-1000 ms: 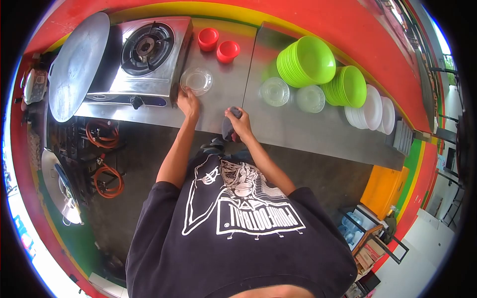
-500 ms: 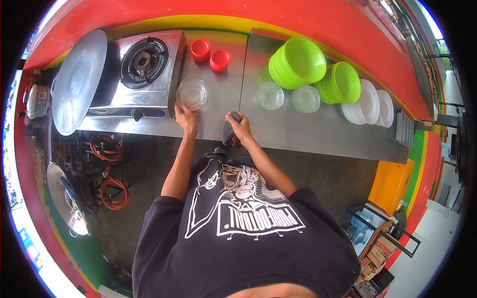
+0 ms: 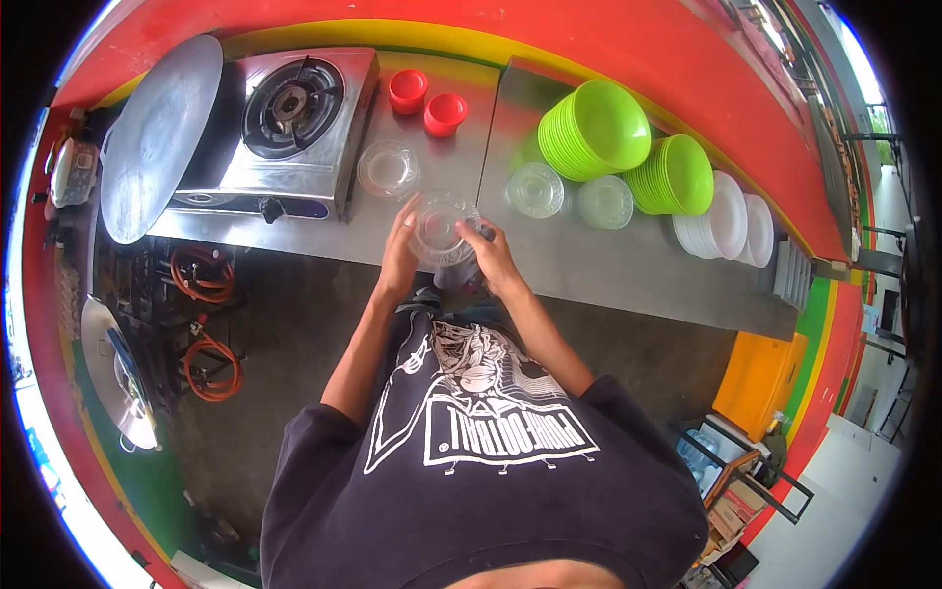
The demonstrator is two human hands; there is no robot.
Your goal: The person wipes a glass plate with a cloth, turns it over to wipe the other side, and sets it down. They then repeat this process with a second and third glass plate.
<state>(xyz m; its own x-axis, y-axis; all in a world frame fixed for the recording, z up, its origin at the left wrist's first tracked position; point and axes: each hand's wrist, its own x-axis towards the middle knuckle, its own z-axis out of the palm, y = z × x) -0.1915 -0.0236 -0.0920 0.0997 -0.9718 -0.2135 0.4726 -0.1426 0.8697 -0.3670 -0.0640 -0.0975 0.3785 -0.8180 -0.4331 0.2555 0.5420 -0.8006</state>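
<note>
A clear glass saucer (image 3: 438, 239) is raised in front of me, over the front edge of the steel counter. My left hand (image 3: 398, 257) grips its left rim. On the other side my right hand (image 3: 497, 263) has its thumb over the saucer's face and holds a dark grey cloth (image 3: 454, 279) against its underside; the fingers are partly hidden. Just beyond, more clear glass saucers (image 3: 388, 169) lie on the counter. Behind them stand two stacks of small red cups, one on the left (image 3: 407, 90) and one on the right (image 3: 445, 114).
To the left are a gas stove (image 3: 292, 106) and a large round metal lid (image 3: 162, 137). Rightward stand two glass saucer piles (image 3: 536, 190), tall green bowl stacks (image 3: 605, 128) and white bowls (image 3: 724, 216). Orange hoses (image 3: 211, 368) hang below the counter (image 3: 628, 265).
A glass saucer has come up from the pile by the stove, carried right and toward me by my left hand. My right hand has brought the cloth up to it. The view has shifted slightly.
</note>
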